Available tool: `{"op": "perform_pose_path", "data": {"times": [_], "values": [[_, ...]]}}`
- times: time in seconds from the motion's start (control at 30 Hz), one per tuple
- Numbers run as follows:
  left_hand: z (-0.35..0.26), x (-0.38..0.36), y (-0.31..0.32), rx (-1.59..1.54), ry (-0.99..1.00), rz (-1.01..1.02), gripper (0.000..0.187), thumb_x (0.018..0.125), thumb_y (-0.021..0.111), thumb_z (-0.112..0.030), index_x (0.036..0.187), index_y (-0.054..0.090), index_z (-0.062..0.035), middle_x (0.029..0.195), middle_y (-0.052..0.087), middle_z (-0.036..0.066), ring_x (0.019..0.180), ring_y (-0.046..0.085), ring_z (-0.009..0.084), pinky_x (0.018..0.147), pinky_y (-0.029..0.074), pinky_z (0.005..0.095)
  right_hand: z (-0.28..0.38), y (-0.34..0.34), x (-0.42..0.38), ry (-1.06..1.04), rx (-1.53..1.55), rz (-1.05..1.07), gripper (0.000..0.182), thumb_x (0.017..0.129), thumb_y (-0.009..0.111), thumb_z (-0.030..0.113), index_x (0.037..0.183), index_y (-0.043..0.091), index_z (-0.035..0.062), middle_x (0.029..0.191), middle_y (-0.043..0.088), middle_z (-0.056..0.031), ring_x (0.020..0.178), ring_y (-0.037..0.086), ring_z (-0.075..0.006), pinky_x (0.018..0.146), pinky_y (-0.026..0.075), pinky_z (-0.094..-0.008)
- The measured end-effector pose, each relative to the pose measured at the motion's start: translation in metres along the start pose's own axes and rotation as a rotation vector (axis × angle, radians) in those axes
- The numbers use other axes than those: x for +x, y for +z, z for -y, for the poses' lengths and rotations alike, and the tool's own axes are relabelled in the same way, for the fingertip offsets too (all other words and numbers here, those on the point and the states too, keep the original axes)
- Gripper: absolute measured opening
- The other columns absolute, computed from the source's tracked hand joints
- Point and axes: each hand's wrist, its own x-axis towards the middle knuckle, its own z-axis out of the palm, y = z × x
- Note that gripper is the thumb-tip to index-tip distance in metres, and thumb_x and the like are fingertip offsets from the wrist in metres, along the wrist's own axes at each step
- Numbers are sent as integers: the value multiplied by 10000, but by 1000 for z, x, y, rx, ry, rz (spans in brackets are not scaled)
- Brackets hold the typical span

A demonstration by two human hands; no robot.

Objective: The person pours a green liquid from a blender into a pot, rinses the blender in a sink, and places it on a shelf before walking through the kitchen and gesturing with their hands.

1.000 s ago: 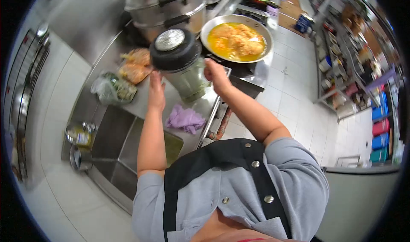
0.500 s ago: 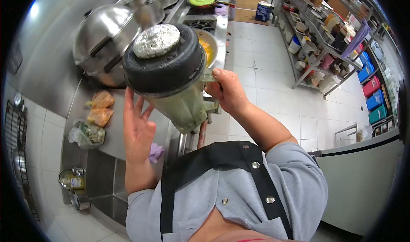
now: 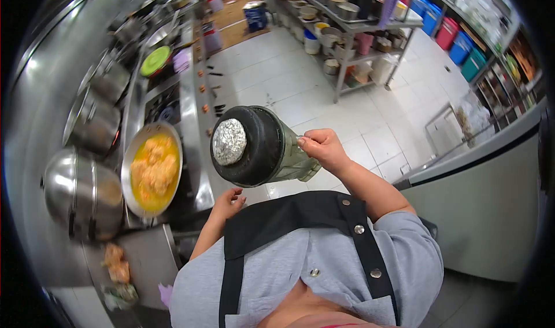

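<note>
My right hand (image 3: 322,150) is closed around the handle of a blender jar (image 3: 293,160), which is tilted with its lid turned towards me and to the left. The jar is see-through with a pale green tint. Its wide black lid (image 3: 260,146) has crumpled foil (image 3: 229,142) over the middle. Just below the lid, my left hand (image 3: 229,203) holds nothing, its fingers loosely bent and apart. Left of the jar, a pan (image 3: 180,172) on the stove contains orange-yellow food in liquid (image 3: 154,174).
Large steel pots (image 3: 87,195) line the wall behind the stove. A green lid (image 3: 155,61) sits farther along it. Bagged food (image 3: 117,264) lies on the steel counter at lower left. A loaded metal shelf (image 3: 347,39) stands ahead, and a pale rounded appliance (image 3: 480,212) is at my right.
My view has turned, bringing the stove and pan fully in sight. The jar has moved away from the sink side, still in my right hand. My left hand has come off the jar and dropped lower.
</note>
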Motion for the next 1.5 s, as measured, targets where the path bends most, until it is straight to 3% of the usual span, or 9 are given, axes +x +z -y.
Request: {"op": "perform_pose_path", "data": {"times": [0.07, 0.37, 0.5, 0.6, 0.67, 0.8, 1.07, 1.27, 1.5], "values": [[-47, 39, -1, 97, -123, 43, 339, 770, 606, -202, 1032, 548, 7, 883, 622, 164, 837, 604, 240, 728, 465, 323, -1, -33, 8, -2, -31, -94, 342, 809, 554, 174, 524, 432, 30, 514, 354, 62, 516, 307, -38, 451, 254, -235], [-178, 269, 42, 236, 544, 82, 278, 752, 599, -119, 1016, 575, -32, 1025, 603, 129, 978, 561, 239, 819, 424, 323, -9, -175, 38, 11, -96, -444, 316, 789, 541, 165, 517, 427, 52, 500, 373, 41, 499, 327, -41, 445, 265, -227], [-229, 360, 105, 203, 632, 470, 333, 760, 593, -169, 1071, 563, -54, 1080, 580, 129, 1007, 543, 254, 840, 417, 324, -10, -230, 31, 11, -160, -633, 313, 783, 524, 144, 507, 409, 51, 491, 367, 36, 496, 326, -47, 446, 268, -231], [-278, 405, 148, 409, 871, 761, 381, 771, 587, -216, 1116, 533, -62, 1118, 554, 143, 1032, 525, 261, 859, 414, 337, -7, -278, 24, -5, -157, -791, 312, 786, 508, 145, 506, 403, 55, 491, 365, 34, 491, 318, -48, 443, 264, -233], [-303, 422, 173, 1002, 550, 852, 463, 786, 562, -293, 1164, 479, -39, 1169, 501, 183, 1090, 462, 325, 899, 386, 378, -7, -316, 21, 3, -149, -865, 312, 789, 499, 152, 508, 403, 57, 493, 364, 33, 489, 314, -48, 442, 261, -234], [-307, 481, 229, 886, 637, 775, 507, 777, 569, -321, 1180, 464, -32, 1160, 503, 191, 1089, 462, 331, 905, 380, 379, -11, -401, 14, -38, -6, -998, 342, 810, 512, 148, 496, 399, 72, 498, 351, 47, 482, 296, -47, 441, 253, -234], [-354, 563, 294, 851, 386, 838, 521, 779, 572, -313, 1204, 444, -40, 1143, 513, 193, 1087, 463, 333, 904, 379, 383, -5, -566, 38, -119, 161, -1082, 325, 821, 491, 164, 520, 383, 109, 495, 329, 52, 461, 269, -48, 427, 225, -220], [-427, 653, 378, 806, 435, 905, 514, 782, 570, -308, 1204, 446, -40, 1138, 516, 194, 1082, 466, 332, 902, 380, 382, -13, -688, 58, -209, 163, -1202, 299, 814, 492, 178, 540, 395, 104, 488, 316, 54, 436, 250, -44, 398, 186, -222], [-583, 758, 507, 748, 651, 1041, 507, 786, 568, -301, 1203, 447, -40, 1132, 519, 196, 1078, 471, 332, 899, 382, 381, 10, -827, 86, -210, 157, -1291, 316, 770, 548, 187, 529, 350, 134, 496, 262, 57, 426, 238, -52, 400, 178, -235]]}}
